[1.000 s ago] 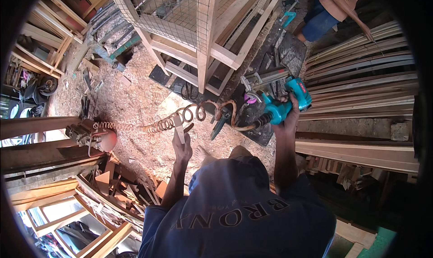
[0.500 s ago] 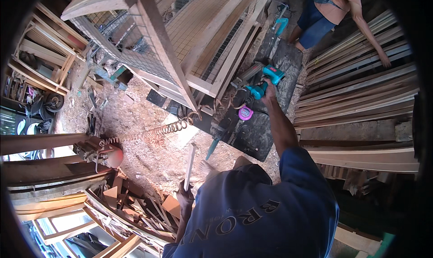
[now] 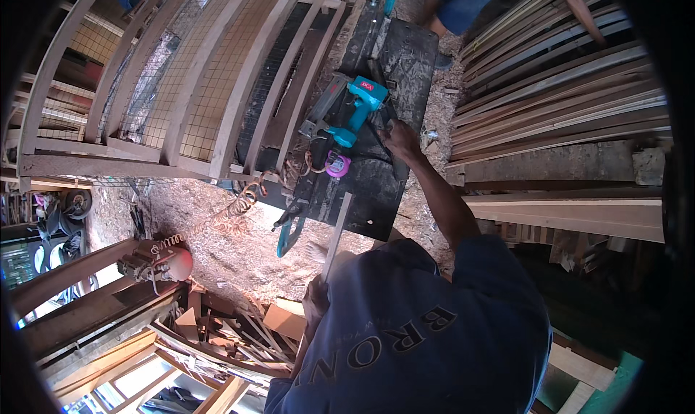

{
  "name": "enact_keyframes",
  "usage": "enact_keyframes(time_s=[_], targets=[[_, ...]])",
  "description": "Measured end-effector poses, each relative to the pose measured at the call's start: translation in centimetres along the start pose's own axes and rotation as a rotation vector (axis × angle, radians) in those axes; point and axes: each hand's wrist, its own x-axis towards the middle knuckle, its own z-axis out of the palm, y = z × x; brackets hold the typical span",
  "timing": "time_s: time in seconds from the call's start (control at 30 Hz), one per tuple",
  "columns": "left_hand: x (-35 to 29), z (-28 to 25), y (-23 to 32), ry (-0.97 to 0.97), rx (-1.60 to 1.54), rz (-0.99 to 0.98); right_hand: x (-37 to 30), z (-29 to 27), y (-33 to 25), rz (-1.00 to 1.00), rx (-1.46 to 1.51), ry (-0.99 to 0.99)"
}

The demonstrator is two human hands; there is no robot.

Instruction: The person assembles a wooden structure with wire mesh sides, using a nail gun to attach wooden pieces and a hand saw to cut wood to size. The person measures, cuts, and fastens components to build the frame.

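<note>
My left hand (image 3: 316, 299) is closed round the lower end of a narrow wooden strip (image 3: 338, 233), which points up toward the bench. Over the right side of the black bench top (image 3: 376, 207), my right hand (image 3: 402, 141) has its fingers curled in beside a dark bar-like piece. What they hold, if anything, I cannot make out. A teal nail gun (image 3: 356, 110) lies on the bench to the left of that hand, apart from it. Just below the nail gun sits a pink tape measure (image 3: 337, 165). A teal-handled clamp (image 3: 291, 233) hangs at the bench's near left corner.
A large wooden frame with wire mesh (image 3: 217, 73) fills the upper left. An orange coiled air hose (image 3: 235, 210) crosses the shavings-covered floor. Long boards (image 3: 550, 117) are stacked at right. Another person (image 3: 463, 5) stands at the far end. Offcuts (image 3: 217, 327) lie lower left.
My right hand has left the nail gun, which now rests on the bench. The wooden strip in my left hand has moved right and up. The view has shifted, so the bench appears farther left.
</note>
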Motion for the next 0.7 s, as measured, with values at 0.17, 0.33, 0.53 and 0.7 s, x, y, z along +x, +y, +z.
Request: enact_keyframes(time_s=[0.17,0.33,0.53,0.7], targets=[[5.1,3.1,6.4,-0.033,0.16,0.161,-2.5,1.1,3.3,-0.106,-0.008,0.073],[11.7,5.6,9.7,0.112,0.208,0.332,-1.9,1.2,5.4,0.081,0.134,-0.086],[14.2,4.9,11.5,0.101,0.156,0.349,-2.7,-1.6,3.6,0.158,0.091,-0.003],[14.9,4.2,10.4,-0.004,0.108,0.355,-4.4,-3.7,7.3,0.289,-0.061,0.102]])
